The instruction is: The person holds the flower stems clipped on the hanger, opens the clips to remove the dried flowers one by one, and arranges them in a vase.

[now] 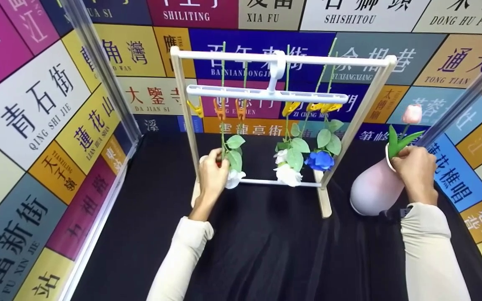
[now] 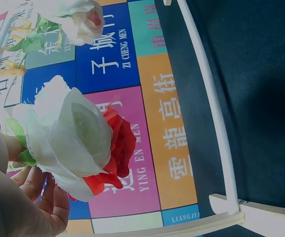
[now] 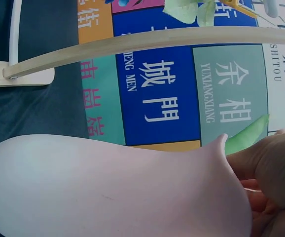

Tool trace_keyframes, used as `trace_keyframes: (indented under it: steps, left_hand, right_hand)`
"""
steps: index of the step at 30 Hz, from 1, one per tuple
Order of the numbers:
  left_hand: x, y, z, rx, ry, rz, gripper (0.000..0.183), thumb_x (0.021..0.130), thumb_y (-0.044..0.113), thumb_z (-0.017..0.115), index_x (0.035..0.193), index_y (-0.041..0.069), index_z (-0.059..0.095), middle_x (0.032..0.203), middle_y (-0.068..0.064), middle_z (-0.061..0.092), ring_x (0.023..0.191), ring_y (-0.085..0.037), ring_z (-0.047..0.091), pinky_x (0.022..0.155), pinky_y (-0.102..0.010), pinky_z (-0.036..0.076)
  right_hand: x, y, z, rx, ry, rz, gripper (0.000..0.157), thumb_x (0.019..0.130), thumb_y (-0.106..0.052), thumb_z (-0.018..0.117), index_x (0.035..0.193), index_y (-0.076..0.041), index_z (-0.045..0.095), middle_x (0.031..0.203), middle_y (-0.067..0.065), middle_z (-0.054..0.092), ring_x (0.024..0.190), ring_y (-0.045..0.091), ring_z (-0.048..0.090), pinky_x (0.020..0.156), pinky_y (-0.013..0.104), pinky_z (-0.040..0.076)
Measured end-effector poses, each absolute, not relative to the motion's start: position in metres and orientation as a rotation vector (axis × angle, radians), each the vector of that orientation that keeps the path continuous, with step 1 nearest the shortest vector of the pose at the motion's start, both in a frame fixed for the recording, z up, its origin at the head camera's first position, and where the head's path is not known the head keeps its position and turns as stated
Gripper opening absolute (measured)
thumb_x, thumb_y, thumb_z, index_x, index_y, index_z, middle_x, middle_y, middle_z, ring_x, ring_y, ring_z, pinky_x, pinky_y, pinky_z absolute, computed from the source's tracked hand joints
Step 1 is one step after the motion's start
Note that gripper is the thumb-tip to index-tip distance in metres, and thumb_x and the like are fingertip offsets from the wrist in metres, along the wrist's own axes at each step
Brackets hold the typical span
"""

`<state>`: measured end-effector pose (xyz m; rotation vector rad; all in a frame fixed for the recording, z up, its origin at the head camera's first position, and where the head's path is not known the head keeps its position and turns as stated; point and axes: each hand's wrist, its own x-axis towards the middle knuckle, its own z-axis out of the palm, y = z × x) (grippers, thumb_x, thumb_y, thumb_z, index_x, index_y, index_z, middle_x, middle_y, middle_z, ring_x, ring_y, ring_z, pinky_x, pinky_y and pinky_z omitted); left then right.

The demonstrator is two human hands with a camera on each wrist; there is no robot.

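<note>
My left hand (image 1: 214, 175) pinches a white rose (image 2: 73, 138) by the green stem just behind its bloom; the flower hangs head down. A red rose (image 2: 120, 148) shows right behind the white bloom. At the mouth of a pale pink-and-white vase (image 1: 375, 188), my right hand (image 1: 419, 169) has its fingers curled round the lower part of a pink tulip (image 1: 412, 113). Green tulip leaves (image 1: 401, 141) stick up beside those fingers. The stem's lower end is hidden by the hand and the vase. In the right wrist view, the fingers are right at the vase's flared rim.
A wooden rack (image 1: 179, 104) with white bars carries a white clip hanger (image 1: 266, 93). Other white roses (image 1: 288, 173) and a blue rose (image 1: 319, 160) hang upside down from yellow clips (image 1: 291, 108). Orange clips (image 1: 220, 110) are at left. A black cloth (image 1: 266, 251) covers the table.
</note>
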<state>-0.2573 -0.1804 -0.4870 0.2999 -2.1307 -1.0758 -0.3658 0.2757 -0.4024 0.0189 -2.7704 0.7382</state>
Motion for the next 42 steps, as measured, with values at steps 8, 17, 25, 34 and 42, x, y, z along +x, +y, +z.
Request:
trace_keyframes:
  steps: [8,17,25,34,42]
  left_hand:
    - [-0.257,-0.18,-0.489,0.293,-2.125,-1.083,0.027,0.082,0.007,0.067,0.107,0.001,0.072,0.089,-0.01,0.076,0.09,-0.033,0.062,0.081,-0.044,0.048]
    - [-0.256,-0.179,-0.488,0.293,-2.119,-1.075,0.028,0.082,0.007,0.066,0.109,0.002,0.071,0.089,-0.009,0.075,0.091,-0.03,0.062,0.08,-0.043,0.048]
    - [-0.256,-0.179,-0.489,0.295,-2.139,-1.086,0.029,0.082,0.006,0.066,0.11,0.001,0.071,0.091,-0.01,0.075,0.091,-0.031,0.065,0.08,-0.042,0.05]
    - [-0.256,-0.18,-0.489,0.314,-2.149,-1.114,0.03,0.083,0.006,0.065,0.112,0.003,0.07,0.092,-0.009,0.075,0.09,-0.028,0.065,0.078,-0.042,0.049]
    - [-0.257,-0.178,-0.49,0.289,-2.142,-1.119,0.029,0.083,0.006,0.066,0.111,0.002,0.07,0.091,-0.01,0.075,0.085,-0.026,0.067,0.077,-0.04,0.051]
  right_hand:
    - [-0.358,0.267,-0.388,-0.064,-2.675,0.738,0.03,0.086,-0.008,0.053,0.105,0.005,0.071,0.103,0.029,0.069,0.103,0.054,0.056,0.091,0.061,0.038]
    - [-0.344,0.221,-0.362,0.004,-2.308,0.854,0.03,0.092,-0.028,0.067,0.103,0.0,0.074,0.097,0.019,0.074,0.081,0.009,0.069,0.086,0.037,0.049]
    - [-0.331,0.182,-0.343,0.179,-2.162,0.895,0.028,0.09,-0.024,0.07,0.102,0.001,0.071,0.094,0.014,0.074,0.068,-0.029,0.043,0.082,0.023,0.045]
    - [-0.323,0.156,-0.335,0.324,-2.104,0.913,0.028,0.087,-0.02,0.074,0.104,0.002,0.07,0.098,0.016,0.073,0.081,0.02,0.069,0.105,0.037,0.028]
    - [-0.317,0.135,-0.335,0.456,-2.077,1.075,0.038,0.084,-0.019,0.079,0.115,0.001,0.07,0.108,0.017,0.07,0.097,0.028,0.067,0.074,0.009,0.042]
